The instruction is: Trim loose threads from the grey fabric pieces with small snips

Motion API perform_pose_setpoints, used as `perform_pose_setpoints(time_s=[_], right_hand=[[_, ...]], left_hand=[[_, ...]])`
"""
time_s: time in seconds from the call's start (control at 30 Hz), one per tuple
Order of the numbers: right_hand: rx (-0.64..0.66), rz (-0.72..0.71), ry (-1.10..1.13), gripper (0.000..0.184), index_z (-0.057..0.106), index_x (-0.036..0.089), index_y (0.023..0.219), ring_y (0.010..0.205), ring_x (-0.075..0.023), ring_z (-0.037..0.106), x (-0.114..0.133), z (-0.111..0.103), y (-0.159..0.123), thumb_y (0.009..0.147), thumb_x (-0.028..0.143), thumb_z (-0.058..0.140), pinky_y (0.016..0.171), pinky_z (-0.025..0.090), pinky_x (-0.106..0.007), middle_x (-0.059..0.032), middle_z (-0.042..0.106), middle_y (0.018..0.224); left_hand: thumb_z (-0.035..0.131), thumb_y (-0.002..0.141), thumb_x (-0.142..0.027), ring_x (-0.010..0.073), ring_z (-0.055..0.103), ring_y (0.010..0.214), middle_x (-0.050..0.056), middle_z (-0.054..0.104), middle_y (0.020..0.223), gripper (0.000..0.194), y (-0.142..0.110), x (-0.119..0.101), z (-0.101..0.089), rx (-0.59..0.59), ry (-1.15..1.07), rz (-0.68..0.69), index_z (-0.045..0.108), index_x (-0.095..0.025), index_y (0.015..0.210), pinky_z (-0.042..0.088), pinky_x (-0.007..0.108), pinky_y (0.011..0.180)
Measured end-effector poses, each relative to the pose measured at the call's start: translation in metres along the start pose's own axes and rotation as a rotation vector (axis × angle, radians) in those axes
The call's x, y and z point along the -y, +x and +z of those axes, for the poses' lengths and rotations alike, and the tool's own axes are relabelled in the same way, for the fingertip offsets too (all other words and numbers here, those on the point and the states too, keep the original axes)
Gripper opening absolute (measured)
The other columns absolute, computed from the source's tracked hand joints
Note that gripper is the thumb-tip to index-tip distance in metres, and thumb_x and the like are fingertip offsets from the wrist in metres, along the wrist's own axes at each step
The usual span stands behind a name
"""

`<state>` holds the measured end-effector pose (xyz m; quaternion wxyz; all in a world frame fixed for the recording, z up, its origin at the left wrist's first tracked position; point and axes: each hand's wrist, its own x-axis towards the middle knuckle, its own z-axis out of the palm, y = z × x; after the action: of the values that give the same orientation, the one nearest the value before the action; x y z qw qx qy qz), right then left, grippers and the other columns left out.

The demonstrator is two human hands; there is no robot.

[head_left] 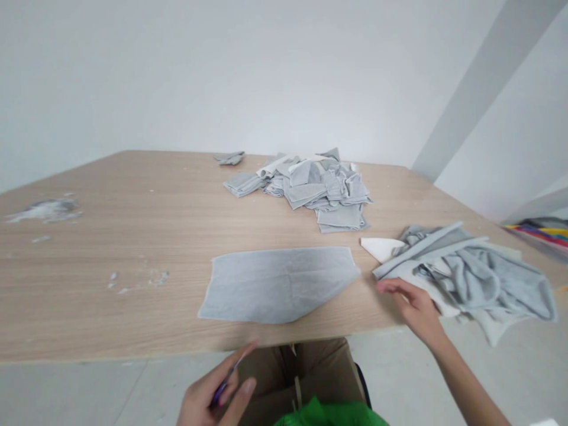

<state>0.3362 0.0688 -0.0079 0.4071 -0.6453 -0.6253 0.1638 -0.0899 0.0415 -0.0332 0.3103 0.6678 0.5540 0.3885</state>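
Observation:
My left hand is at the table's front edge, closed around small purple-handled scissors whose thin blade points up and right. Ahead of it a flat grey piece of cloth lies spread on the table, its lower right edge slanting. My right hand is at the near left side of a loose heap of grey and white cloth pieces. Its fingers are slightly bent and apart, with nothing seen between them; whether the fingertips touch the heap I cannot tell.
Farther back on the wooden table lies a pile of folded grey cloth pieces, with a small separate piece to its left. White lint scraps are at the far left. Coloured fabric shows beyond the right edge.

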Motion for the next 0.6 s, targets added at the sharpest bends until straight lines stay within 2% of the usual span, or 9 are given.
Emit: perform_pose_setpoints(time_s=[0.07, 0.17, 0.27, 0.33, 0.43, 0.53, 0.6], right_hand=[[-0.019, 0.026, -0.008, 0.030, 0.074, 0.020, 0.099, 0.090, -0.0238, 0.072, -0.005, 0.011, 0.000, 0.085, 0.021, 0.048, 0.087, 0.057, -0.039, -0.0082, 0.077, 0.097], [-0.013, 0.020, -0.115, 0.037, 0.069, 0.016, 0.118, 0.089, -0.0242, 0.071, -0.002, 0.029, 0.011, 0.087, 0.024, 0.051, 0.084, 0.057, -0.038, -0.0118, 0.075, 0.106], [0.012, 0.003, -0.239, 0.051, 0.060, 0.012, 0.134, 0.105, -0.0297, 0.067, 0.002, 0.048, 0.027, 0.085, 0.022, 0.056, 0.095, 0.052, -0.042, -0.0172, 0.072, 0.117], [0.032, 0.010, -0.235, 0.056, 0.058, 0.012, 0.137, 0.112, -0.0323, 0.063, 0.003, 0.057, 0.036, 0.082, 0.020, 0.059, 0.100, 0.048, -0.045, -0.0182, 0.070, 0.120], [0.006, 0.060, -0.034, 0.054, 0.065, 0.015, 0.129, 0.097, -0.0289, 0.065, 0.000, 0.067, 0.045, 0.075, 0.016, 0.064, 0.095, 0.048, -0.043, -0.0138, 0.073, 0.108], [-0.047, 0.103, 0.128, 0.045, 0.072, 0.015, 0.117, 0.072, -0.0208, 0.060, -0.002, 0.072, 0.048, 0.073, 0.019, 0.069, 0.077, 0.050, -0.037, -0.0055, 0.069, 0.083], [-0.067, 0.122, 0.251, 0.041, 0.074, 0.016, 0.112, 0.064, -0.0170, 0.055, -0.003, 0.072, 0.049, 0.073, 0.025, 0.073, 0.067, 0.048, -0.032, -0.0010, 0.063, 0.074]], left_hand=[[0.068, 0.086, -0.047, 0.0149, 0.061, 0.055, -0.002, 0.068, 0.067, 0.046, 0.015, -0.014, 0.013, 0.037, 0.153, 0.142, 0.068, -0.030, 0.128, 0.054, 0.024, 0.058], [0.061, 0.093, -0.038, 0.0187, 0.073, 0.083, 0.001, 0.077, 0.104, 0.043, 0.046, -0.039, 0.037, 0.200, 0.380, 0.299, 0.061, -0.034, 0.136, 0.058, 0.027, 0.078], [0.056, 0.096, -0.029, 0.0251, 0.074, 0.086, 0.004, 0.077, 0.107, 0.049, 0.078, -0.059, 0.061, 0.363, 0.699, 0.290, 0.052, -0.033, 0.144, 0.057, 0.035, 0.075], [0.053, 0.097, -0.030, 0.0282, 0.074, 0.088, 0.006, 0.076, 0.108, 0.044, 0.095, -0.066, 0.073, 0.416, 0.813, 0.280, 0.055, -0.030, 0.142, 0.056, 0.038, 0.076], [0.050, 0.099, -0.033, 0.0296, 0.073, 0.094, 0.008, 0.076, 0.108, 0.032, 0.110, -0.065, 0.081, 0.436, 0.852, 0.278, 0.067, -0.025, 0.125, 0.054, 0.039, 0.080], [0.047, 0.098, -0.029, 0.0295, 0.072, 0.096, 0.009, 0.077, 0.106, 0.029, 0.114, -0.056, 0.080, 0.430, 0.809, 0.261, 0.071, -0.023, 0.113, 0.051, 0.039, 0.082], [0.047, 0.097, -0.026, 0.0290, 0.072, 0.096, 0.009, 0.077, 0.105, 0.028, 0.115, -0.049, 0.079, 0.404, 0.721, 0.232, 0.072, -0.023, 0.110, 0.049, 0.038, 0.083]])
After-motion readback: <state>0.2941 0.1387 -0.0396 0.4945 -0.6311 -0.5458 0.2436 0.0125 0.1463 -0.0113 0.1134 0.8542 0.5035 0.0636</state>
